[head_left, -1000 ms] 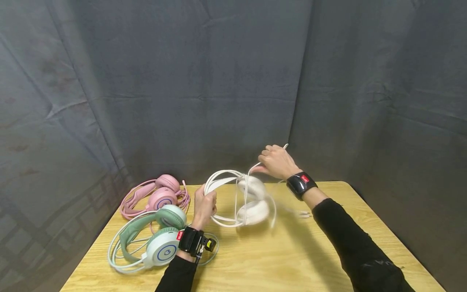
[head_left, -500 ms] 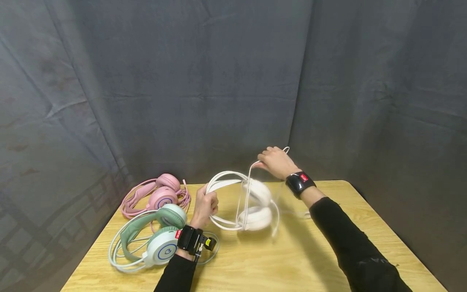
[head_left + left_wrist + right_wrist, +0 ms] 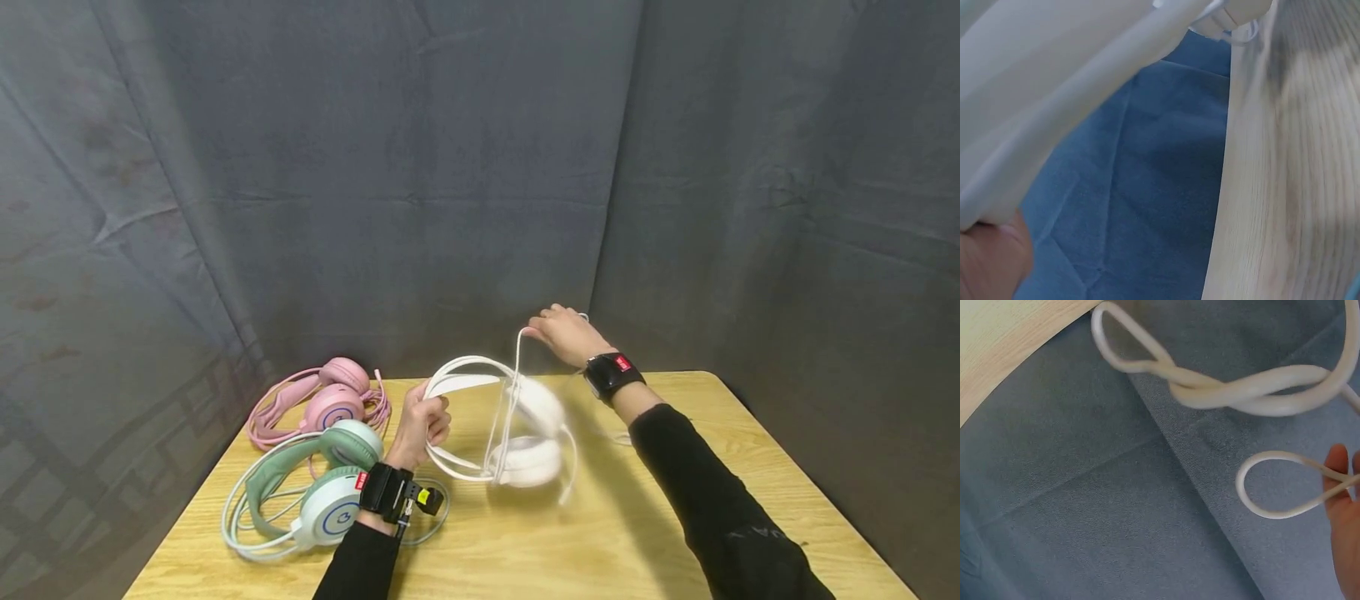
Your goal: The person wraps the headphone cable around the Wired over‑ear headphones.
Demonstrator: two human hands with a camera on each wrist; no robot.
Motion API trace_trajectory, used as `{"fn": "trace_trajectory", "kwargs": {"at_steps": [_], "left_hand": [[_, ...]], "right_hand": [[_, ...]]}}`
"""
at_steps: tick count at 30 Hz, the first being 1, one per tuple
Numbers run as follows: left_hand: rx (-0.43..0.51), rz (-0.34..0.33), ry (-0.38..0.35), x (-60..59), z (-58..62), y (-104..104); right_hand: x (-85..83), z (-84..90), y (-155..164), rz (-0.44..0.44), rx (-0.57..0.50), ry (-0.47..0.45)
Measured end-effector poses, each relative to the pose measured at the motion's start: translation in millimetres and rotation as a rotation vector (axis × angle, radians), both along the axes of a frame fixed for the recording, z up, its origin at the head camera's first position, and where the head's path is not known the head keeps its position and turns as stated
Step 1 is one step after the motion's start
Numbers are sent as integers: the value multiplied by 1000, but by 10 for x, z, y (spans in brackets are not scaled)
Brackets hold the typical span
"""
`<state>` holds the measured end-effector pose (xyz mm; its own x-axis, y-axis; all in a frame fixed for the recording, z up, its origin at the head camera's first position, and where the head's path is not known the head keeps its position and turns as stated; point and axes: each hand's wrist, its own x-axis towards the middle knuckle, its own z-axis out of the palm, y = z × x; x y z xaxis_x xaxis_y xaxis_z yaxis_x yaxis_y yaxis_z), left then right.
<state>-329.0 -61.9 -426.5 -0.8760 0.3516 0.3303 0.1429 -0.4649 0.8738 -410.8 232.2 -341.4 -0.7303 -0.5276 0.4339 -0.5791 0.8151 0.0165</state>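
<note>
Grey curtain (image 3: 450,167) hangs behind a wooden table (image 3: 600,533). White headset (image 3: 517,429) is held just above the table's middle; left hand (image 3: 422,429) curls its fingers round the headband. Green headset (image 3: 315,492) lies left of the white one, touching the table; pink headset (image 3: 322,400) sits behind the green. Right hand (image 3: 562,333), above the white headset, pinches its cord (image 3: 1260,394), loops twisted.

desk (image 3: 675,500) right half open for a hand; green headset (image 3: 315,492), pink headset (image 3: 322,400) crowd the left, curtain (image 3: 450,208) behind
</note>
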Motion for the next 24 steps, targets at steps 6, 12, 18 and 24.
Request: {"fn": "trace_trajectory", "kwargs": {"at_steps": [6,12,18,24], "left_hand": [[244,-242,51,-38,-16,-29],[475,-448,-61,-53,-5,-79],[605,-545,-208,-52,1,-136],[721,-565,-295,-55,5,-159]], "right_hand": [[18,-80,7,10,2,-139],[85,-229,139,-32,-21,-271],[122,-423,270,-66,-98,-297],[132,-662,350,-30,-191,-290]]}}
